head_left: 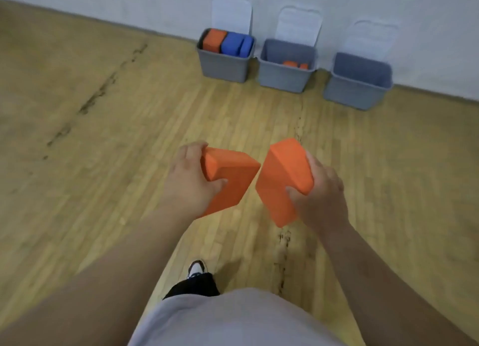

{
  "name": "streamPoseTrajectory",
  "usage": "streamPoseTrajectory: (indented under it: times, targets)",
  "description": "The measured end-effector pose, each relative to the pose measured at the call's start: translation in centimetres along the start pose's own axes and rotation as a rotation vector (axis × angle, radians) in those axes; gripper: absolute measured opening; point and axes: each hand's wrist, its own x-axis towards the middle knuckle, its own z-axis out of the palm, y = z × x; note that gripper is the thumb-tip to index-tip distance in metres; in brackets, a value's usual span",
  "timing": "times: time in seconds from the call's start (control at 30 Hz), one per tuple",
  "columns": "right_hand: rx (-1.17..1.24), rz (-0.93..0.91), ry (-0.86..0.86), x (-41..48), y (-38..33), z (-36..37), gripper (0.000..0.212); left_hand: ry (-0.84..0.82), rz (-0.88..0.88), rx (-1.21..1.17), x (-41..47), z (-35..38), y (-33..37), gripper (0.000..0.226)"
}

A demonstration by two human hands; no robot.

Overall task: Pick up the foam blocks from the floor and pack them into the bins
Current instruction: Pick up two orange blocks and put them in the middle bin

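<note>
My left hand (pixel 190 180) grips one orange foam block (pixel 234 177) by its end, thumb on the near face. My right hand (pixel 320 193) grips a second orange foam block (pixel 278 180) the same way. Both blocks are held in the air in front of me, almost touching at their inner corners. Three grey bins stand along the far wall with lids up. The left bin (pixel 223 66) is packed with orange and blue blocks. The middle bin (pixel 283 76) has orange blocks low inside. The right bin (pixel 355 91) shows no blocks from here.
The wooden floor (pixel 103 138) stretches between me and the bins, with dark scuff marks in lines. A white wall (pixel 427 34) backs the bins. My foot in a shoe (pixel 197 269) shows below my hands.
</note>
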Motion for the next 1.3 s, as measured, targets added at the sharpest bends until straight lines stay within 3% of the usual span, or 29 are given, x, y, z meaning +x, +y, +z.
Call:
streamPoseTrajectory:
  times: [0.17,0.33,0.63,1.0,1.3]
  targets:
    - [0.056,-0.038,0.070,7.7,-8.9,1.5,0.089,-0.013,0.124,0.053,12.2,-7.4,-1.5,0.086]
    - [0.048,-0.003,0.085,14.9,-11.2,1.5,0.090,-0.060,0.207,0.112,22.1,-8.3,0.3,0.088]
    - [0.042,0.074,0.142,32.5,-7.5,2.7,0.081,-0.110,0.217,0.158,38.6,-1.1,4.1,0.089]
    - [0.035,0.007,-0.017,60.1,-6.9,-2.7,0.084,-0.126,0.136,0.184,60.0,4.1,14.2,0.097]
    - [0.090,0.105,0.007,77.6,-8.3,-0.4,0.083,-0.246,0.277,0.194,81.0,9.2,17.4,0.096]
